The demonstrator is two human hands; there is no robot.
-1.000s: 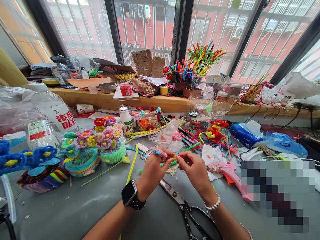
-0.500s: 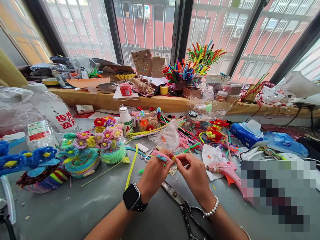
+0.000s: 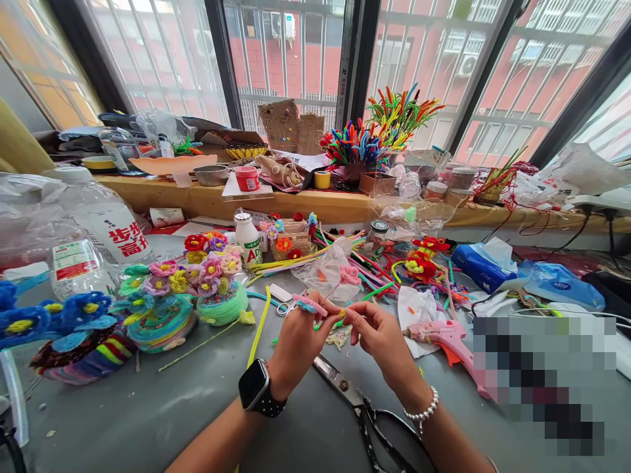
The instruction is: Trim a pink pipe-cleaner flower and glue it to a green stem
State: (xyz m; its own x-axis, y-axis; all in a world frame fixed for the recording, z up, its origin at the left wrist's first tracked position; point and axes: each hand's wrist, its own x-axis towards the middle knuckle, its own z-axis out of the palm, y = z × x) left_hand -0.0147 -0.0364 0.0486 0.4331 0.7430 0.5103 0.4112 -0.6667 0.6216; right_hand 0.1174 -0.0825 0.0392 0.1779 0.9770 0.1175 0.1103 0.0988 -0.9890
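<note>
My left hand [image 3: 302,336] is closed in a pinch, with a pink and blue fuzzy piece [image 3: 309,305] at its fingers. My right hand [image 3: 377,332] pinches too, its fingertips meeting those of the left at a small yellow piece [image 3: 341,314]. A pink fuzzy loop [image 3: 350,274] on a thin stem shows just beyond the fingers. Large black-handled scissors [image 3: 348,389] lie open on the grey table under the wrists. Smaller scissors [image 3: 282,309] are partly hidden behind the left hand.
Fuzzy flower pots [image 3: 223,303] stand at the left, near plastic bottles [image 3: 106,220]. A pink glue gun [image 3: 456,338] lies at the right, with a blue tissue pack [image 3: 486,266] behind it. Loose pipe cleaners [image 3: 315,253] lie beyond the hands. A blurred patch covers the lower right.
The pink loop has risen into clearer view beyond the fingers. Both hands stay pinched together, and the left wrist has turned slightly. The view has shifted a little.
</note>
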